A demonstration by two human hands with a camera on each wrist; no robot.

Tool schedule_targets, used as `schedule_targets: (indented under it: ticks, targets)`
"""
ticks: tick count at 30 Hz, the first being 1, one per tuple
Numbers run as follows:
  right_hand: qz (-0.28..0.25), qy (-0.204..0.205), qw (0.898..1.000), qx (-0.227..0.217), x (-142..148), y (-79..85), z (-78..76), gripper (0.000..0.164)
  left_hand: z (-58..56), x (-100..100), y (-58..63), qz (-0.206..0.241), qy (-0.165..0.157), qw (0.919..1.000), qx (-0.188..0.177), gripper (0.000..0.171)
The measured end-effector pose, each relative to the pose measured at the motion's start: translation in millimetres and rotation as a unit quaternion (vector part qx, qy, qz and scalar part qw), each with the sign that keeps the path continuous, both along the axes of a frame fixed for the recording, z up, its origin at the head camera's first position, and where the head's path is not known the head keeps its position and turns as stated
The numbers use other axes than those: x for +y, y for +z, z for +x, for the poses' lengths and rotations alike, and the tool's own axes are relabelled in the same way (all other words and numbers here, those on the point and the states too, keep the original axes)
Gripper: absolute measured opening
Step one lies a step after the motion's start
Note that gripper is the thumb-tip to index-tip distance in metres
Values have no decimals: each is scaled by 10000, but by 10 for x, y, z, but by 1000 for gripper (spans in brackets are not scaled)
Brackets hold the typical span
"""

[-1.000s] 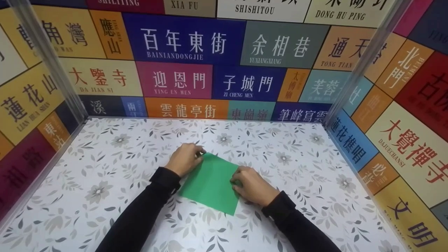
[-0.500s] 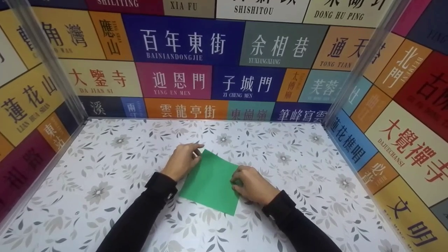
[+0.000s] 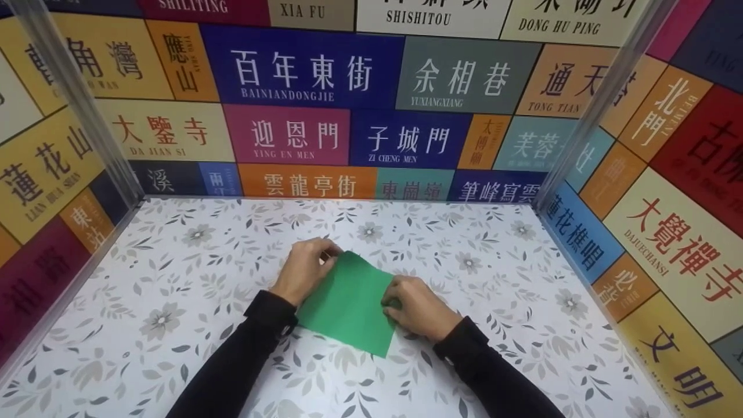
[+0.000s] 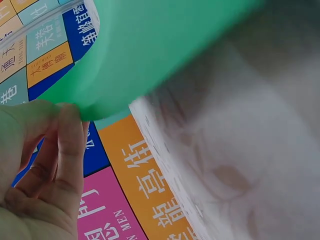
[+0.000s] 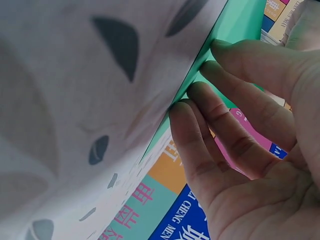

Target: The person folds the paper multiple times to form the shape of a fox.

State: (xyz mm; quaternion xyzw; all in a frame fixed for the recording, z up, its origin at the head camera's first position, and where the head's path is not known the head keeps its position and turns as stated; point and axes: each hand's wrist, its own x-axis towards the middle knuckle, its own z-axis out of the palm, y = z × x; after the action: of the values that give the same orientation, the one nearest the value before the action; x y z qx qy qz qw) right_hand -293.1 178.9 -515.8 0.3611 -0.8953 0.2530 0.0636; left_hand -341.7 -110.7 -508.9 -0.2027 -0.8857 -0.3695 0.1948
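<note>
A square sheet of green paper (image 3: 351,307) lies at a slant on the table between both hands. My left hand (image 3: 305,270) pinches its far left corner between thumb and fingertips. In the left wrist view, the green paper (image 4: 145,45) bends upward from the pinch of the left hand (image 4: 45,165), its underside shadowing the tabletop. At the paper's right edge, my right hand (image 3: 421,307) rests with bent fingers. The right wrist view shows the thumb and fingertips of the right hand (image 5: 250,115) touching the sheet close against the table.
The table (image 3: 162,261) has a white cover with grey flowers and leaves. Behind it stands a back wall (image 3: 302,69) of coloured panels with Chinese lettering. Similar side walls (image 3: 685,232) close in left and right, with clear strips along the corners.
The left hand shifts slightly off the far left corner with fingers extended, then comes back and pinches it; that corner now curls up. The right hand stays at the right edge.
</note>
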Motion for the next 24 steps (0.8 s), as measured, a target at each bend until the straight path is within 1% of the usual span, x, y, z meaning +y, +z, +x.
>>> schedule_targets:
  ticks: [8, 14, 19, 24]
  targets:
    - [82, -38, 9999, 48, 15, 7, 3, 16, -15, 57, 19, 144, -164, 9993, 301, 14]
    - [86, -296, 9994, 152, 10, 8, 0, 9, 5, 77, 20, 156, -286, 9980, 544, 15]
    - [81, -429, 9990, 103, 17, 27, -7, 10, 53, 101, 29, 168, -403, 9962, 748, 15]
    - [113, -483, 9988, -63, 21, 41, -19, 10, 149, 123, 43, 148, -547, 9944, 893, 14]
